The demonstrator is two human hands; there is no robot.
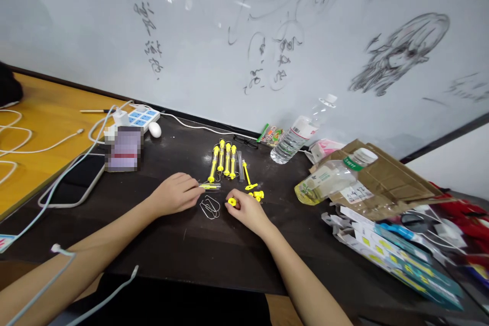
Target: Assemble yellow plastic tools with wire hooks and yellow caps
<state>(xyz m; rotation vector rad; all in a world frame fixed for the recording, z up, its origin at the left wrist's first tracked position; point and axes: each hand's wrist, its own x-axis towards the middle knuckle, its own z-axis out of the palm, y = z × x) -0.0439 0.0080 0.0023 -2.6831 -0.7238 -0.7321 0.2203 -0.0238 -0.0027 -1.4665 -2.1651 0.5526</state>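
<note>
My left hand (178,193) pinches a clear tube with a yellow rod inside (212,187), held level just above the dark table. Between the thumb and fingers of my right hand (248,211) is a small yellow ring-shaped cap (232,202). Bent metal wire hooks (210,208) lie between my hands. Behind them stand in a row several yellow-ended clear tubes (227,159), lying side by side. To their right are an uncapped clear tube (240,165) and a yellow T-shaped rod (247,175). More small yellow parts (258,195) sit beyond my right fingers.
A water bottle (296,137), a second bottle with yellow liquid (332,178), a brown paper bag (385,178) and torn packaging (401,260) crowd the right. At left are a phone (78,181), a power strip (143,117) and white cables. A whiteboard (198,51) rises behind.
</note>
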